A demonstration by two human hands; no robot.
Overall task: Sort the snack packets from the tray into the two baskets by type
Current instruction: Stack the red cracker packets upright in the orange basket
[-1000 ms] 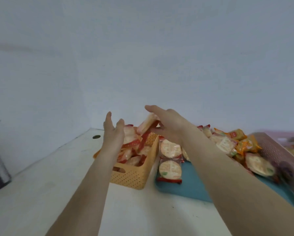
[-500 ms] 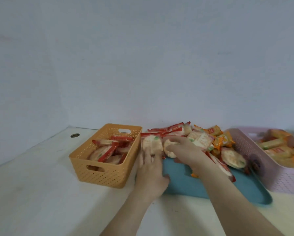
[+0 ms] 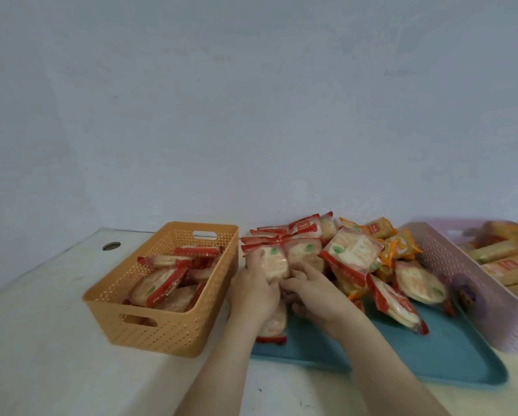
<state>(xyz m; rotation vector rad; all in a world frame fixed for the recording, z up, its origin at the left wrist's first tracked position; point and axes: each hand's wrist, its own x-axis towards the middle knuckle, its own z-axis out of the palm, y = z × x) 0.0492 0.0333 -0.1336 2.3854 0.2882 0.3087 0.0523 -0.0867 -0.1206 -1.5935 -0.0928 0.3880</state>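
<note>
Right now both hands are closing on the same red-edged rice-cracker packet (image 3: 272, 265) at the tray's near-left corner: the left hand (image 3: 253, 291) is wrapping its fingers around the packet's left side, and the right hand (image 3: 315, 291) is pinching at its lower right edge, thumb and fingers drawn narrow against the wrapper. A second packet (image 3: 274, 325) is lying under the left palm on the teal tray (image 3: 450, 355). At about 1 o'clock from the hands, the heap of packets (image 3: 354, 253), red ones and orange ones mixed, is sitting piled across the tray. At 9 o'clock the orange basket (image 3: 161, 328) is holding red-edged packets. At 3 o'clock the pink basket (image 3: 462, 280) is holding yellow-orange packets (image 3: 504, 256). Everything is resting on a white table (image 3: 56, 340).
</note>
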